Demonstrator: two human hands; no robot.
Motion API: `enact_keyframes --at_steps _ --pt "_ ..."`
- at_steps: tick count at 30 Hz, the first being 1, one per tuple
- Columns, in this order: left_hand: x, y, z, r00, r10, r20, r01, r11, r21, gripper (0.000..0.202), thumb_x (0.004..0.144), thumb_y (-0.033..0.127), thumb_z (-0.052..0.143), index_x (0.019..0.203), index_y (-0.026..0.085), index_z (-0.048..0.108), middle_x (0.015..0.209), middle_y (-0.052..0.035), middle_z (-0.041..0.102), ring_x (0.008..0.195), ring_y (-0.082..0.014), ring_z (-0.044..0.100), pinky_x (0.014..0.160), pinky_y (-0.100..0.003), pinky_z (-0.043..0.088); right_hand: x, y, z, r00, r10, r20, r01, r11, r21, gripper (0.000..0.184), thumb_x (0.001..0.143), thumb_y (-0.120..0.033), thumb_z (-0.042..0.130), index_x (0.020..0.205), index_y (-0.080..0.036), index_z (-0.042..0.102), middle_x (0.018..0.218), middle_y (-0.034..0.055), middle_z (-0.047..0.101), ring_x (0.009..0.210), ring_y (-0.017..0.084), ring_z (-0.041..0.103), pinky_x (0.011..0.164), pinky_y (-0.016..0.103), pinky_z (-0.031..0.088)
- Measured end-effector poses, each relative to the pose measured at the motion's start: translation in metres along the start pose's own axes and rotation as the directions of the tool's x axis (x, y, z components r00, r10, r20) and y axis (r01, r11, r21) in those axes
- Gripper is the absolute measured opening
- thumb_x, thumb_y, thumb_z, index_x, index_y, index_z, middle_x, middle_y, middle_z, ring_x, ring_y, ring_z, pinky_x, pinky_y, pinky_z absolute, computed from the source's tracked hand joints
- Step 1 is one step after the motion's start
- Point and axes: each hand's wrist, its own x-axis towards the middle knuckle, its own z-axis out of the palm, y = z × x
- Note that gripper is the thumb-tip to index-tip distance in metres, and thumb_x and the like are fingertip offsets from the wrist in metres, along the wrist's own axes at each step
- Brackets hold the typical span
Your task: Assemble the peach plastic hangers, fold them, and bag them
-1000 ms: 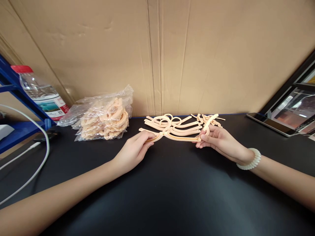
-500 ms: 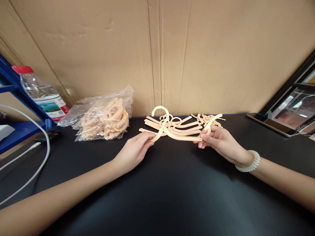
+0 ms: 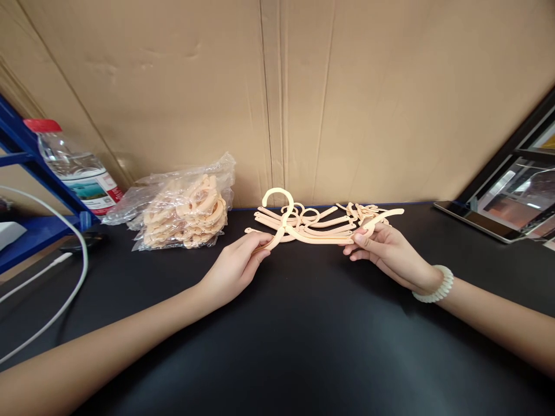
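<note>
- Far left, the bottle stands beyond a clear bag of similar peach-coloured pieces on the worktop.
- The left hand has its grip closed on the left arm of the hanger, fingers and thumb hiding that arm's end.
- Between the hands, the hanger is held in front of the pile of other hangers: pale peach, smooth, its hook upright and opening leftward, its right arm long and gently curved.
- The right hand has its grip pinched where that arm meets a slim curved strip, which slants up and rightward; the thumb hides whether they are joined.
- The step in hand looks like setting the strip's angle at the hanger's end; the next move calls for a steady left grip and careful turning by the right.
- Behind the strip lie smaller loose pieces.
</note>
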Motion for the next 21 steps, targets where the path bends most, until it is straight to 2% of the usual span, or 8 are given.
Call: enact_keyframes --at_steps 5,7,10,15,19,21 --pt "0.001 0.001 -0.001 0.999 -0.020 -0.029 0.020 1.000 -0.016 0.019 0.099 0.025 0.043 0.113 0.020 0.055 0.093 -0.0029 0.065 0.080 -0.0163 0.061 0.074 -0.027 0.049 0.001 0.000 0.000 0.991 -0.131 -0.020 0.128 0.987 -0.102 0.026 0.070 -0.038 0.084 0.076 -0.020 0.066 0.083 0.0023 0.068 0.069 0.015 0.063 0.063 0.030 0.058" --pt "0.001 0.002 -0.001 0.999 -0.019 -0.033 0.018 1.000 -0.021 0.020 0.099 0.026 0.043 0.112 0.020 0.056 0.090 -0.0024 0.065 0.078 -0.0163 0.062 0.073 -0.027 0.050 0.001 -0.001 0.001 0.978 -0.208 -0.021 0.201 0.963 -0.181 0.027 0.069 -0.038 0.084 0.071 -0.020 0.064 0.089 0.0034 0.067 0.064 0.014 0.061 0.061 0.032 0.058" --pt "0.000 0.003 -0.002 0.999 -0.010 -0.035 0.008 0.999 -0.042 0.020 0.099 0.027 0.043 0.112 0.020 0.057 0.092 -0.0031 0.068 0.080 -0.0172 0.065 0.075 -0.028 0.051 0.000 -0.004 0.002 0.959 -0.281 -0.025 0.264 0.926 -0.272 0.031 0.069 -0.040 0.083 0.064 -0.021 0.060 0.091 0.0047 0.066 0.067 0.017 0.061 0.058 0.035 0.058" --pt "0.000 0.004 -0.002 0.999 0.006 -0.046 -0.006 1.000 -0.007 0.020 0.099 0.025 0.043 0.111 0.020 0.057 0.094 -0.0042 0.067 0.082 -0.0174 0.064 0.075 -0.028 0.051 0.002 -0.006 -0.002 0.965 -0.263 0.026 0.260 0.928 -0.266 0.022 0.074 -0.037 0.080 0.072 -0.022 0.064 0.099 0.0046 0.064 0.072 0.017 0.060 0.062 0.034 0.055" --pt "0.001 0.005 -0.002 0.998 -0.003 -0.068 0.005 0.999 0.038 0.021 0.099 0.024 0.041 0.114 0.020 0.055 0.086 -0.0027 0.062 0.072 -0.0159 0.059 0.067 -0.027 0.049 0.008 -0.016 -0.019 0.957 -0.261 -0.129 0.239 0.958 -0.160 0.019 0.076 -0.041 0.077 0.077 -0.025 0.067 0.086 0.0019 0.061 0.068 0.015 0.052 0.058 0.031 0.048" --pt "0.000 0.005 -0.002 0.994 -0.008 -0.106 0.013 0.999 0.046 0.020 0.098 0.023 0.042 0.114 0.020 0.054 0.089 -0.0026 0.059 0.068 -0.0143 0.057 0.065 -0.026 0.049 0.011 -0.023 -0.031 0.964 -0.228 -0.138 0.210 0.969 -0.131 0.020 0.076 -0.041 0.077 0.075 -0.024 0.066 0.073 -0.0004 0.059 0.062 0.013 0.049 0.056 0.029 0.045"
